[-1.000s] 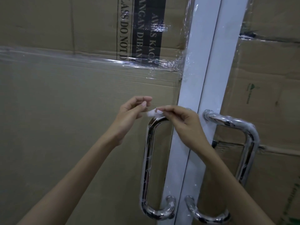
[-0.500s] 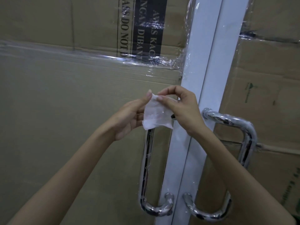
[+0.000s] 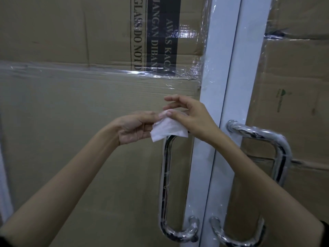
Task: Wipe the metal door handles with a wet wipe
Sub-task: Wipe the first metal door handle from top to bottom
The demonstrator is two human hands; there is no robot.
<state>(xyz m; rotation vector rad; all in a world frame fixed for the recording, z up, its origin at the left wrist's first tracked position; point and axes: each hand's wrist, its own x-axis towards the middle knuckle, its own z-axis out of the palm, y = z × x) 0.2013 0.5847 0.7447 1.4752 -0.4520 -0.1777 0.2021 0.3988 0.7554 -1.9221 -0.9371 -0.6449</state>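
At frame centre, the left hand (image 3: 133, 129) pinches the wipe (image 3: 168, 128) by its upper edge between thumb and curled fingers, palm turned up. The right hand (image 3: 192, 116), at 3 o'clock from it, pinches the same top edge with thumb and a finger, while its other fingers are spread above. That white wipe hangs partly unfolded between the two hands, its lower edge covering the top of the left handle (image 3: 166, 184). This chrome handle runs down toward 6 o'clock and bends into the white frame (image 3: 220, 86) near the bottom. At 3 o'clock from the frame, the right handle (image 3: 279, 148) mirrors it, partly hidden by the right forearm. Both handles carry clear film. Cardboard (image 3: 71, 104) covers the left door panel, with shiny plastic wrap (image 3: 187, 38) over it and black print at 12 o'clock. More cardboard (image 3: 299, 77) covers the right panel.
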